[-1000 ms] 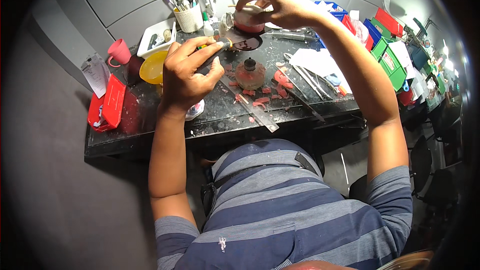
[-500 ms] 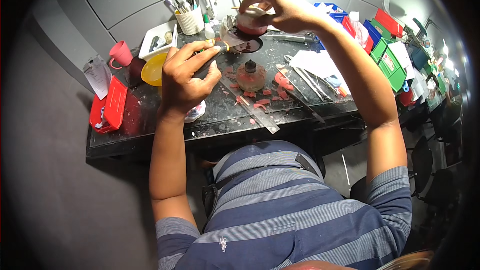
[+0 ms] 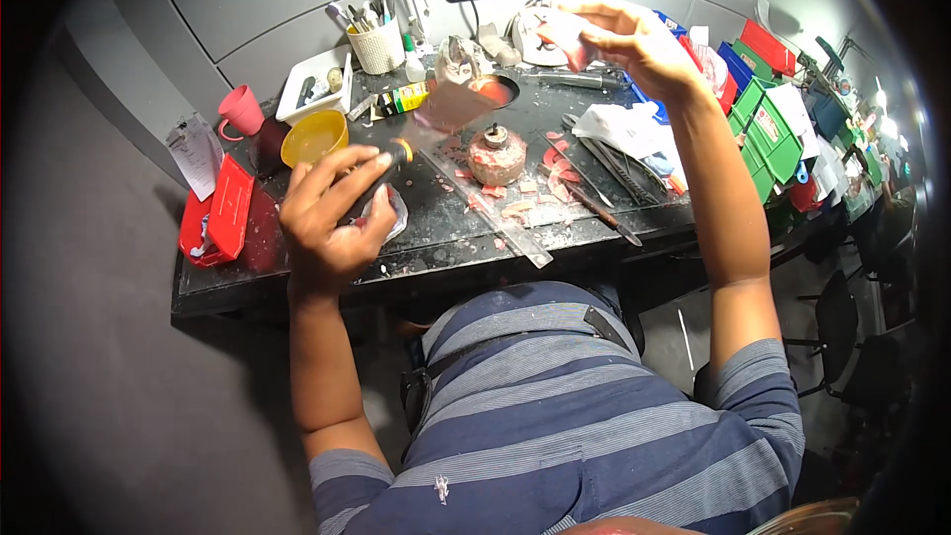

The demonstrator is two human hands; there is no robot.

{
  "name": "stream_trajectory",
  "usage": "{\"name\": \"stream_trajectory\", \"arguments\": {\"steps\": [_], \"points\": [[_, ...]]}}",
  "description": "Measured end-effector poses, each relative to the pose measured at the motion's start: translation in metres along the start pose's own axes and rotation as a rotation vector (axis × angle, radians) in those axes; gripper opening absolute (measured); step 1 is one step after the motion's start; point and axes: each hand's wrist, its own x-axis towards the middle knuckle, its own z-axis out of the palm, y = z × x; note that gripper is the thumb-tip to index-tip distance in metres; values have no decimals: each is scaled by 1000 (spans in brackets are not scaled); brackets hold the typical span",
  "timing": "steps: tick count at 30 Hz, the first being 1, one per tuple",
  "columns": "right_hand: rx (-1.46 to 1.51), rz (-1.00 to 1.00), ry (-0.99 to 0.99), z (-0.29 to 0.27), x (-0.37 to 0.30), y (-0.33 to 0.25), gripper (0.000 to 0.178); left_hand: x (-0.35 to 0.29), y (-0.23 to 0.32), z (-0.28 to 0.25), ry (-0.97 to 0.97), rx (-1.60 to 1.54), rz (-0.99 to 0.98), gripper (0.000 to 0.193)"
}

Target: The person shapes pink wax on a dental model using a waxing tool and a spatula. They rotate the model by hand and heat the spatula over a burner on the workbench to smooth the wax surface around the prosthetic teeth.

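1. On the counter [image 3: 426,241], the pale cup [image 3: 377,52] holds upright brushes and pens; the white tray [image 3: 288,99] beside it carries small dark and yellowish pieces.
2. The round black pan [image 3: 517,90] shows something red inside, partly hidden by the blade; the open red case [image 3: 234,210] has a small pale item in it.
3. The left hand [image 3: 337,223], fingers bent, grips the handle of a broad, motion-blurred spatula [image 3: 459,109] pointing away from the body.
4. The right hand [image 3: 649,48], arm outstretched, pinches the pink-and-white piece [image 3: 569,38] above the counter's far side; the hands are well apart.
5. Half a second ago, piece and blade met over the pan; now the piece is farther right, the spatula nearer the body.
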Motion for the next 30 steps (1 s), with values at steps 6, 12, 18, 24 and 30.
{"name": "stream_trajectory", "arguments": {"steps": [6, 12, 18, 24, 30], "points": [[679, 98, 68, 14, -41, 41, 65, -23, 26, -2, -101, -91, -154, 35], [984, 122, 155, 40, -57, 47, 44, -22, 20, 19, -63, -107, -112, 36], [1034, 138, 115, 45, -65, 46, 44, -24, 12, 32, -42, -102, -102, 36], [1033, 117, 59, 40, -68, 56, 47, -23, 9, 35, -36, -91, -88, 37], [1100, 96, -4, 43, -68, 49, 49, -20, 15, 31, -90, -102, -141, 34]]}}
